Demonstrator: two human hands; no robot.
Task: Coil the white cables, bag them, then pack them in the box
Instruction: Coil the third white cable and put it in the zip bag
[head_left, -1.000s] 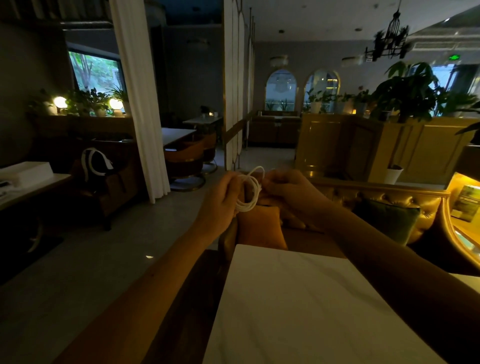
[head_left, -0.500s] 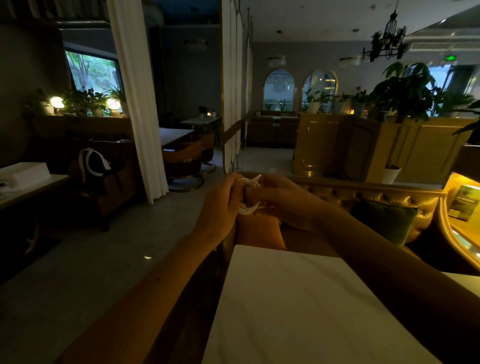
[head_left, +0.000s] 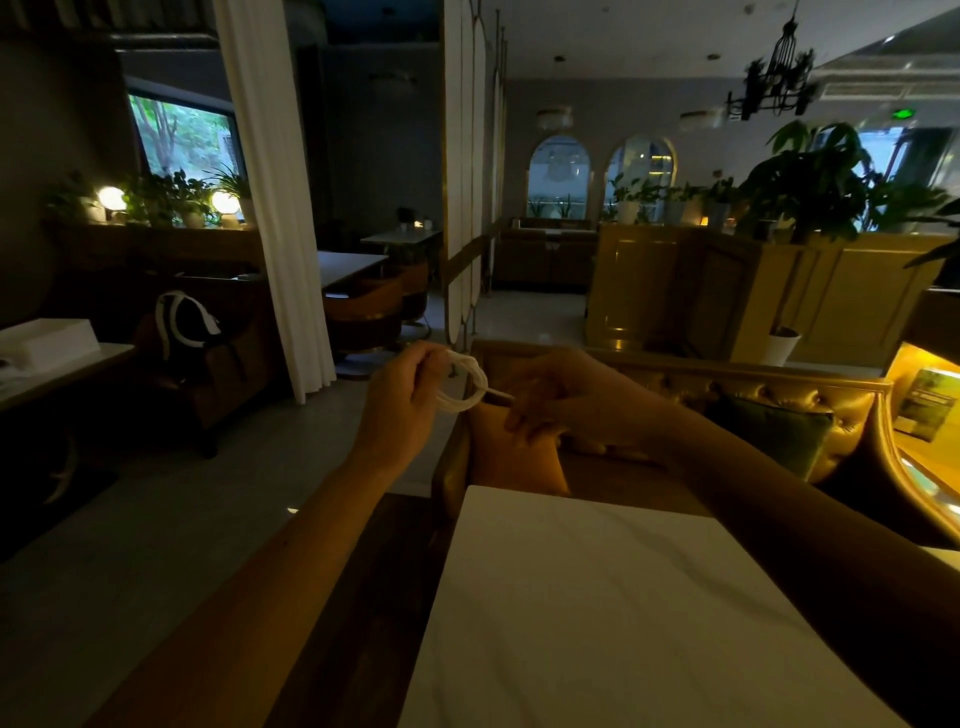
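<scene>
A white cable (head_left: 467, 387) wound into a small coil hangs in the air past the far edge of the white table (head_left: 597, 613). My left hand (head_left: 402, 402) pinches the coil at its left side. My right hand (head_left: 561, 397) sits just right of it and holds the short loose end that sticks out of the coil. No bag is in view. A white box (head_left: 49, 343) lies on a side table at the far left.
A gold tufted sofa (head_left: 753, 395) with an orange cushion (head_left: 514, 457) and a green cushion (head_left: 774, 431) stands beyond the table. A chair with a black-and-white bag (head_left: 187, 325) and a white curtain (head_left: 280, 208) are to the left across the floor.
My hands have drawn slightly apart. The coil, earlier squeezed between both hands, now shows as a loop in my left hand with its end pulled right by my right hand.
</scene>
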